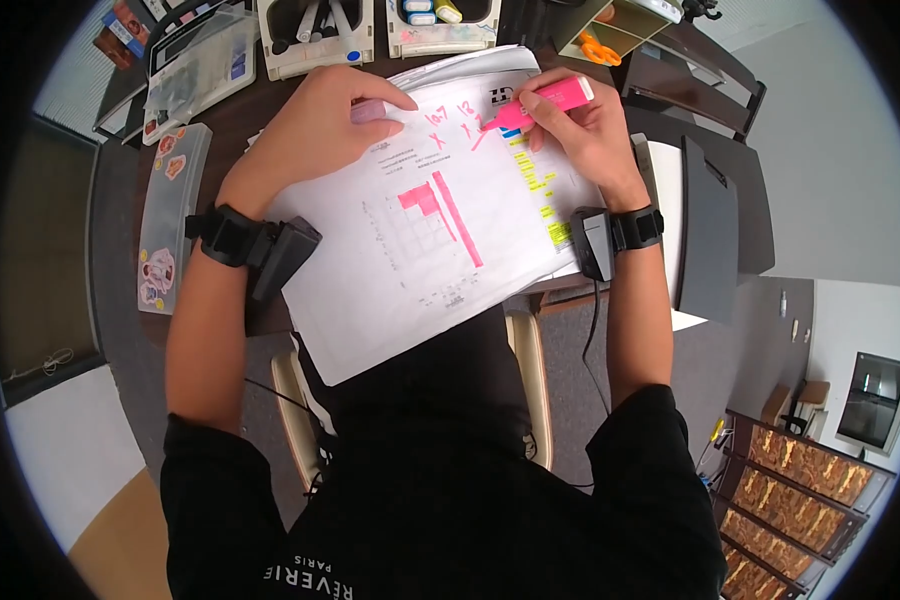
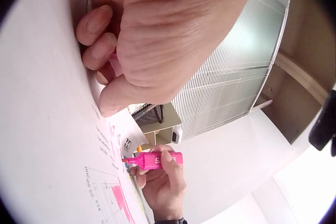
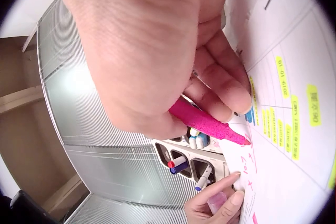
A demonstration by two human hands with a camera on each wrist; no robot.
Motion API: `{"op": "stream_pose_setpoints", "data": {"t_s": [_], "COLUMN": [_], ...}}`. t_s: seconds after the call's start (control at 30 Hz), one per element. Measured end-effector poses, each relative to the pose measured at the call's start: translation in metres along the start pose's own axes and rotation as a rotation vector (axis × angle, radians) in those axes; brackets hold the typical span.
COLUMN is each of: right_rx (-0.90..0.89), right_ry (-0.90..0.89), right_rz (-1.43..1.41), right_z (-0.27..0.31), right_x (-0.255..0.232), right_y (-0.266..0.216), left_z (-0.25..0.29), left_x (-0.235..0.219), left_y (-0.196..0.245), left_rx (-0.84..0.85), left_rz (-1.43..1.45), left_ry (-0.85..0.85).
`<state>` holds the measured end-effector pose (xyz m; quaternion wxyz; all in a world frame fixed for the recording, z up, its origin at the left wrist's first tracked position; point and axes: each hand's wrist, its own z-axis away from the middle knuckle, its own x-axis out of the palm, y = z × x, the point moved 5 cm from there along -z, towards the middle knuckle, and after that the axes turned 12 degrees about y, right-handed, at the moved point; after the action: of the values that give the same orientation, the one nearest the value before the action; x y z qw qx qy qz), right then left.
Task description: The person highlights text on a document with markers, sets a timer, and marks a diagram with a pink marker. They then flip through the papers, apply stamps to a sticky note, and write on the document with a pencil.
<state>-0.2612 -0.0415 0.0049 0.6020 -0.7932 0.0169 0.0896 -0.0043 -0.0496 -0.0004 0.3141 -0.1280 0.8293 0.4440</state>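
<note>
A pink highlighter [image 1: 565, 97] is gripped in my right hand [image 1: 595, 130], its tip down at pink handwritten marks on a printed sheet [image 1: 350, 330]. In the right wrist view, the highlighter's tip end [image 3: 231, 136] meets the paper beside these marks. My left hand [image 1: 315, 125] rests on the sheet's upper left, thumb and forefinger on the paper. Its other fingers curl round a pale pink cap [image 3: 216, 201], partly hidden by the hand. Farther down the sheet, a printed chart bears pink filled blocks and a long pink bar [image 1: 457, 220].
Under the sheet lie more papers, one with yellow-highlighted lines [image 1: 535, 180]. Pen trays [image 1: 315, 62] stand at the back, and an organizer [image 1: 650, 30] with orange-handled scissors [image 1: 600, 50] at back right. A stickered plastic case [image 1: 175, 220] lies left.
</note>
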Motion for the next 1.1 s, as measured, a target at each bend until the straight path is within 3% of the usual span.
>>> {"op": "stream_pose_setpoints", "data": {"t_s": [0.03,0.1,0.23,0.3,0.53,0.73,0.8,0.93,1.0,1.1], "right_rx": [-0.004,0.018,0.02,0.01,0.02,-0.064,-0.039,-0.023,-0.026,-0.002], "right_ry": [0.003,0.02,0.029,0.006,-0.003,0.02,-0.006,-0.002,-0.007,0.014], "right_rz": [0.0,-0.016,0.02,-0.012,0.004,-0.069,-0.027,0.058,-0.012,-0.033], "right_z": [-0.001,-0.002,-0.002,-0.001,-0.001,-0.001,-0.001,-0.002,-0.002,-0.002], "right_x": [-0.001,-0.005,-0.005,-0.005,-0.007,-0.003,0.0,0.004,0.0,-0.003], "right_y": [0.001,0.003,0.004,0.004,0.002,-0.002,-0.001,-0.001,0.002,0.004], "left_z": [-0.001,0.0,0.001,0.0,-0.001,-0.001,0.0,0.0,0.0,-0.001], "left_x": [-0.001,0.002,0.001,0.001,0.001,0.0,0.002,0.0,-0.001,0.0], "left_y": [0.001,-0.004,-0.005,-0.004,-0.006,0.0,-0.003,-0.002,0.001,0.001], "left_rx": [0.005,-0.189,-0.181,-0.044,-0.156,-0.04,-0.194,-0.195,-0.01,-0.074], "left_rz": [-0.001,0.011,-0.002,-0.007,0.052,0.003,0.018,-0.018,0.013,0.026], "left_ry": [0.0,-0.069,-0.074,-0.036,-0.012,-0.029,-0.07,-0.095,-0.009,-0.038]}}
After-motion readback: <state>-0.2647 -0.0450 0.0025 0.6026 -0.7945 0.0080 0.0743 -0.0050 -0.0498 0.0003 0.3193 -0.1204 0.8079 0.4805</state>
